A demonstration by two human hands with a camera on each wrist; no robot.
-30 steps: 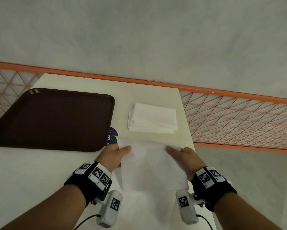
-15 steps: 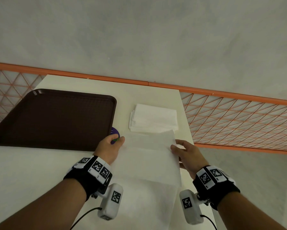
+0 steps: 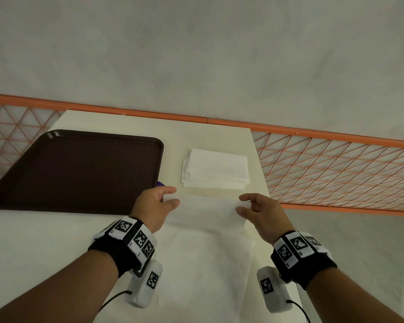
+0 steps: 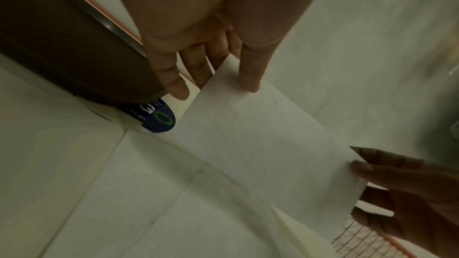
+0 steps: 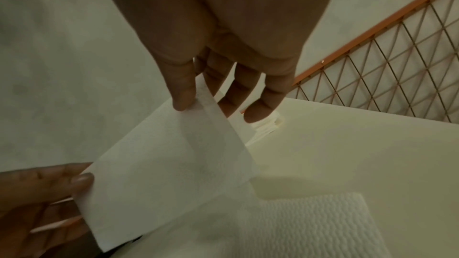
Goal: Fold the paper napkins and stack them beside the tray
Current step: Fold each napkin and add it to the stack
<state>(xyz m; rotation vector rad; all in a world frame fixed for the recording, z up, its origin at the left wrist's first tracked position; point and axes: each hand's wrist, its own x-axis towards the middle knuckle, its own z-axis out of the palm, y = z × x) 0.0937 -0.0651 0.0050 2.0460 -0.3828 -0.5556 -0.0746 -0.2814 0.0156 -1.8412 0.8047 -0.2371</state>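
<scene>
A white paper napkin (image 3: 208,212) hangs stretched between my two hands just above the table. My left hand (image 3: 173,196) pinches its left corner between thumb (image 4: 249,77) and fingers, next to the brown tray (image 3: 79,169). My right hand (image 3: 241,203) pinches the right corner, thumb (image 5: 183,93) on top. The napkin (image 5: 161,174) curls over at the right hand. A stack of folded napkins (image 3: 216,169) lies just beyond the hands, to the right of the tray.
Flat unfolded napkins (image 3: 208,264) lie on the cream table (image 3: 33,241) under and in front of my hands. A purple sticker (image 4: 159,119) peeks from under the tray's corner. The table's right edge runs beside an orange mesh railing (image 3: 336,173).
Both hands carried the napkin's held edge away from me toward the stack, then drew it back a little. The sheet between the hands now shows as a shorter band.
</scene>
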